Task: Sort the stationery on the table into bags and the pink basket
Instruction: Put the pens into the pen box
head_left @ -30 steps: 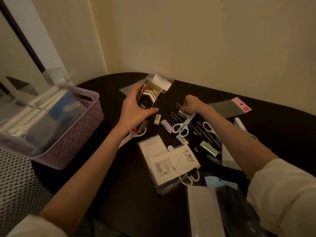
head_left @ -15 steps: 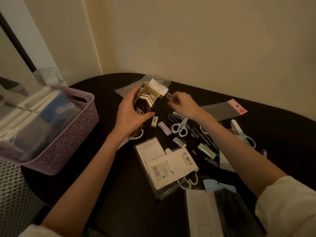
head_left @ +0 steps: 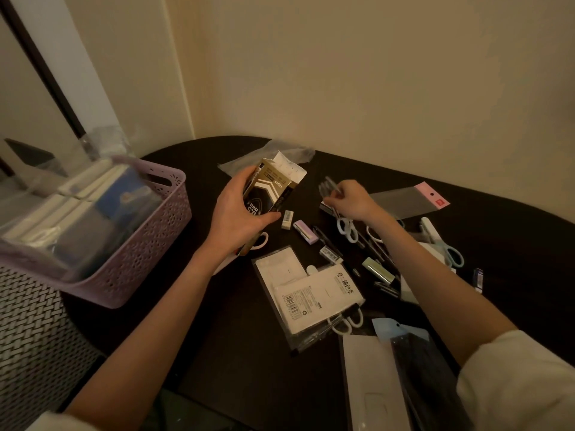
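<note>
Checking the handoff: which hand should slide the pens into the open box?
Right. The right hand already pinches the pens beside the box, whose open top the left hand holds steady.

left hand (head_left: 236, 213) gripping pen box (head_left: 270, 188), right hand (head_left: 351, 200) pinching pens (head_left: 328, 185)

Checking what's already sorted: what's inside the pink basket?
The pink basket holds flat packets standing on edge: several pale ones and a blue one, some in clear plastic. What the packets contain, and anything beneath them, is hidden by the wrapping and the basket's wall.
</note>
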`<state>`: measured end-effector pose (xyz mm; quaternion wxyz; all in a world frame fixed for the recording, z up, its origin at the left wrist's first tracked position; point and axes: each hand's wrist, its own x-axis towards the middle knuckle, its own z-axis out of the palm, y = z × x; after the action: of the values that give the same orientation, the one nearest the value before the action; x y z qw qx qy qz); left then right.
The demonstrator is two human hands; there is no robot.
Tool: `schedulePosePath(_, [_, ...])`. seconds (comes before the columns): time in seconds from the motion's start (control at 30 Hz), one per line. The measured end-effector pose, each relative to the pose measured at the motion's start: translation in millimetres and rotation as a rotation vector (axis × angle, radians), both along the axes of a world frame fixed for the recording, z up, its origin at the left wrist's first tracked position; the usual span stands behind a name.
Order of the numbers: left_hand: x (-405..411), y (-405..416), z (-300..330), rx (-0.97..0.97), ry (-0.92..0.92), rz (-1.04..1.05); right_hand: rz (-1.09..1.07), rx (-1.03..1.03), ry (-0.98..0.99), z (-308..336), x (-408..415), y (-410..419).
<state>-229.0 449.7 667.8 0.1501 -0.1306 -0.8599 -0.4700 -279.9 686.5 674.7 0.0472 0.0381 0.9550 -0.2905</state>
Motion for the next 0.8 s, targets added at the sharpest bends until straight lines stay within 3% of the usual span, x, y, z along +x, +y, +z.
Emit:
schedulePosePath(0.2, [8, -3, 10, -0.005, -0.013, -0.016, -0.149, -0.566, 0.32, 14, 24, 6])
schedulePosePath(0.3, [12, -3, 18, 0.002, 0.0, -0.019, -0.14, -0.634, 0.383, 18, 32, 3])
schedulePosePath(0.4, [17, -3, 22, 0.0, 0.006, -0.02, -0.111, -0.489, 0.316, 17, 38, 1])
schedulePosePath(0.57, [24, -5, 27, 0.004, -0.001, -0.028, 0.015, -0.133, 0.039, -1, 46, -10])
schedulePosePath(0.7, [28, -8, 27, -0.007, -0.006, -0.02, 0.077, 0.178, -0.038, -12, 56, -15])
schedulePosePath(0.8, [31, -12, 28, -0.018, -0.018, -0.011, 0.055, 0.262, -0.056, -14, 63, -19])
